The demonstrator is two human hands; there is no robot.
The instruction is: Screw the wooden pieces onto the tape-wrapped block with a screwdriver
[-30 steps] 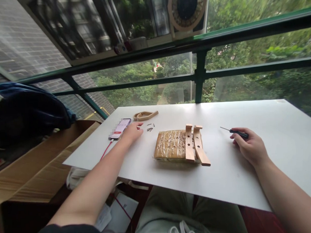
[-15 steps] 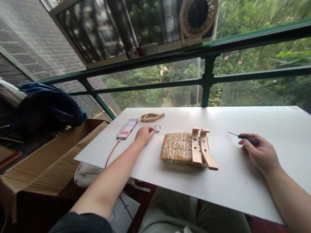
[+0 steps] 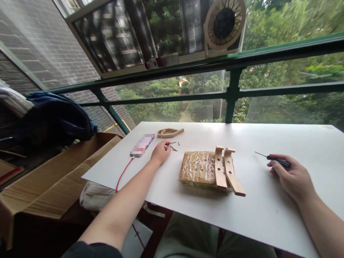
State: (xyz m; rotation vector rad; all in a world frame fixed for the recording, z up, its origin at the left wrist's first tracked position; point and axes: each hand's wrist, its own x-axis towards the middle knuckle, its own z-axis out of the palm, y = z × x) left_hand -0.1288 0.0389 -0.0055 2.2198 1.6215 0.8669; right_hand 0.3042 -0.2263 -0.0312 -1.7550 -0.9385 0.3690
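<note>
Screws point(image 3: 174, 148) on white table point(image 3: 262, 205) by left hand point(image 3: 160, 152), whether any is pinched cannot be told; right hand point(image 3: 297, 176) grips screwdriver point(image 3: 278, 161); a careless finger brush could scatter the small pieces

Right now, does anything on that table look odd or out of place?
A little: two wooden hooks lie on a plastic-wrapped block, the right one askew and jutting past its near edge. Small metal pieces lie scattered by the left hand. Nothing looks spilled or broken.
</note>
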